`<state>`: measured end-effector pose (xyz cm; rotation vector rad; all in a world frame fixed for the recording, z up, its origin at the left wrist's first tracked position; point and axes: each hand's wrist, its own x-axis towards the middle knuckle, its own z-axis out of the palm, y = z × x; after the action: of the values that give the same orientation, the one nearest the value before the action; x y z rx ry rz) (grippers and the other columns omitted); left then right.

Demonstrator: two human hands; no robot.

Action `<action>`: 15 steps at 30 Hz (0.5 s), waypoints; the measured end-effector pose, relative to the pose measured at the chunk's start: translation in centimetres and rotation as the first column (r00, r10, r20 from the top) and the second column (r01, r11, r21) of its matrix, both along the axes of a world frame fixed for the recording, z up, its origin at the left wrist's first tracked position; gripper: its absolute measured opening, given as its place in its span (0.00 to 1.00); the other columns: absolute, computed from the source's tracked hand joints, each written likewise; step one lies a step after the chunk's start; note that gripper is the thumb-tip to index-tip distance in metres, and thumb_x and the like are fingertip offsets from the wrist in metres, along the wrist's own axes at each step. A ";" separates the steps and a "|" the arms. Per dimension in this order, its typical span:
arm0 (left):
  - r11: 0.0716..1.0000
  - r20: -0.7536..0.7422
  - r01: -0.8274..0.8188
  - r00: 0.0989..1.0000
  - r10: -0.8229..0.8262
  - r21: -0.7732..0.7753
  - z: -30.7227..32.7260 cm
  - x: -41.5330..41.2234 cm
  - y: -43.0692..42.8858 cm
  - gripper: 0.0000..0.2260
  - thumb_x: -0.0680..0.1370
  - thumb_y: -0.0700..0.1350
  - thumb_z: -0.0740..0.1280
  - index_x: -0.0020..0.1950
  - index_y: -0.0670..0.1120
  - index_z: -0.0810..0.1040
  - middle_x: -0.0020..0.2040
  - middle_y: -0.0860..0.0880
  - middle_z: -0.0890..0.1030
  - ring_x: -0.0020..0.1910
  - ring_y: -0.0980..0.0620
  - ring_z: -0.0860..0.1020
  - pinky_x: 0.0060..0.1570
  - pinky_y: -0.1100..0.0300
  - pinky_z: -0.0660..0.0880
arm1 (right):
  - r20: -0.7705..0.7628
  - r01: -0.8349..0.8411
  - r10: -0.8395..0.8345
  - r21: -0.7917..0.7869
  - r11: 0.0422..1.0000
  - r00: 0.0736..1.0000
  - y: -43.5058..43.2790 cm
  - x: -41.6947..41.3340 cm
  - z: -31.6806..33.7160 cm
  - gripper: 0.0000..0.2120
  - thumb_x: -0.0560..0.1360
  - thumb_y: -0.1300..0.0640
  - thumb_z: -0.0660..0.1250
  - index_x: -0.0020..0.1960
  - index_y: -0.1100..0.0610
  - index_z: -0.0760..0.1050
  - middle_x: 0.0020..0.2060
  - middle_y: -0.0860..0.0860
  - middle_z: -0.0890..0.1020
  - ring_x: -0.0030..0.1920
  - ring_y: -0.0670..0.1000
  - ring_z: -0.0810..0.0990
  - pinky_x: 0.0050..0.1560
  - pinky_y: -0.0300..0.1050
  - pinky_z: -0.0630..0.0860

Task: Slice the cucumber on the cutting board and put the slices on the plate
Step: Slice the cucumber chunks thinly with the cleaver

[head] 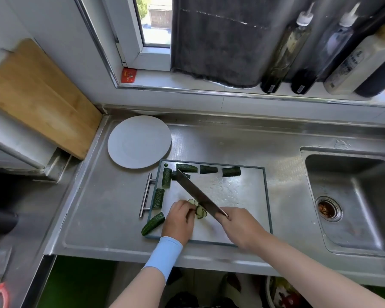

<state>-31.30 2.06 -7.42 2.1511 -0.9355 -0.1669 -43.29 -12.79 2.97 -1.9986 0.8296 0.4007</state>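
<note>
Home kitchen: steel counter (111,207) with sink (353,196) at right end, sauce bottles (285,50) on windowsill (187,85), cutting board (236,196) near counter's front edge.

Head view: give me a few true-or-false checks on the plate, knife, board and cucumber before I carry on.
1. The plate already holds slices. False: it is bare.
2. The right hand grips the knife. True.
3. The cutting board lies in the sink. False: it lies on the counter, left of the sink.
4. Uncut cucumber chunks lie along the board's edges. True.
5. The left hand holds cut slices by the blade. True.
</note>
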 end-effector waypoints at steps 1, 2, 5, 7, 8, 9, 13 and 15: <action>0.999 -0.021 -0.033 0.999 0.033 -0.012 0.6 0.0 -0.3 0.07 0.74 0.35 0.69 0.47 0.46 0.79 0.46 0.53 0.75 0.46 0.54 0.75 0.47 0.61 0.75 | -0.004 0.007 -0.007 -0.002 1.000 1.000 -0.4 0.0 0.2 0.19 0.83 0.46 0.58 0.46 0.60 0.76 0.30 0.48 0.74 0.29 0.48 0.69 0.32 0.43 0.64; 0.997 -0.032 -0.065 0.997 0.064 -0.030 1.2 0.1 -0.5 0.06 0.74 0.37 0.68 0.48 0.47 0.78 0.46 0.54 0.74 0.46 0.55 0.74 0.46 0.62 0.74 | -0.014 0.014 -0.014 0.001 1.000 1.000 -0.7 0.0 0.4 0.19 0.83 0.46 0.58 0.45 0.60 0.76 0.31 0.49 0.75 0.30 0.49 0.70 0.33 0.43 0.65; 0.997 0.028 -0.041 0.999 0.043 -0.058 2.6 0.0 -1.1 0.09 0.73 0.41 0.72 0.51 0.48 0.78 0.49 0.54 0.76 0.48 0.55 0.75 0.48 0.66 0.73 | -0.055 0.080 -0.076 0.086 0.993 0.996 -1.5 0.2 0.9 0.15 0.83 0.51 0.58 0.46 0.60 0.76 0.31 0.50 0.72 0.27 0.49 0.68 0.27 0.39 0.65; 0.997 0.098 0.060 0.994 -0.055 -0.049 2.9 -0.1 -1.7 0.10 0.72 0.42 0.73 0.53 0.47 0.80 0.51 0.51 0.78 0.50 0.54 0.75 0.52 0.67 0.72 | -0.088 0.171 -0.155 0.219 0.961 0.984 -1.8 0.2 1.1 0.12 0.82 0.51 0.58 0.43 0.57 0.71 0.30 0.52 0.69 0.24 0.50 0.63 0.25 0.38 0.62; 0.993 0.128 0.110 0.986 -0.103 -0.049 2.8 -0.1 -2.0 0.10 0.72 0.41 0.73 0.53 0.46 0.81 0.51 0.50 0.78 0.50 0.54 0.75 0.53 0.67 0.73 | -0.106 0.209 -0.186 0.275 0.938 0.977 -1.9 0.2 1.1 0.12 0.81 0.51 0.58 0.43 0.55 0.69 0.29 0.52 0.67 0.24 0.50 0.61 0.26 0.38 0.60; 0.988 0.146 0.149 0.979 -0.140 -0.051 2.8 -0.2 -2.3 0.09 0.72 0.40 0.73 0.51 0.45 0.81 0.50 0.50 0.78 0.50 0.53 0.76 0.52 0.66 0.73 | -0.122 0.238 -0.210 0.315 0.919 0.970 -1.9 0.2 1.2 0.11 0.81 0.51 0.58 0.42 0.54 0.68 0.29 0.52 0.66 0.24 0.50 0.59 0.27 0.39 0.59; 0.986 0.119 0.163 0.980 -0.158 -0.034 2.0 0.1 -3.0 0.06 0.71 0.36 0.73 0.46 0.45 0.80 0.46 0.51 0.77 0.46 0.53 0.75 0.44 0.61 0.76 | -0.131 0.313 -0.284 0.379 0.871 0.950 -2.3 0.3 1.4 0.12 0.82 0.51 0.57 0.42 0.54 0.66 0.26 0.50 0.65 0.24 0.50 0.57 0.29 0.38 0.57; 0.989 0.106 0.150 0.983 -0.150 0.010 1.6 0.5 -2.8 0.05 0.72 0.38 0.72 0.45 0.46 0.81 0.46 0.52 0.77 0.46 0.55 0.74 0.43 0.59 0.76 | -0.106 0.317 -0.299 0.365 0.875 0.948 -2.8 0.3 1.5 0.13 0.82 0.51 0.58 0.41 0.54 0.65 0.26 0.50 0.66 0.23 0.49 0.58 0.28 0.37 0.57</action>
<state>-30.81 -0.70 -5.86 2.1077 -1.1600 -0.1282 -42.94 -15.54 4.46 -1.4747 0.9999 0.3879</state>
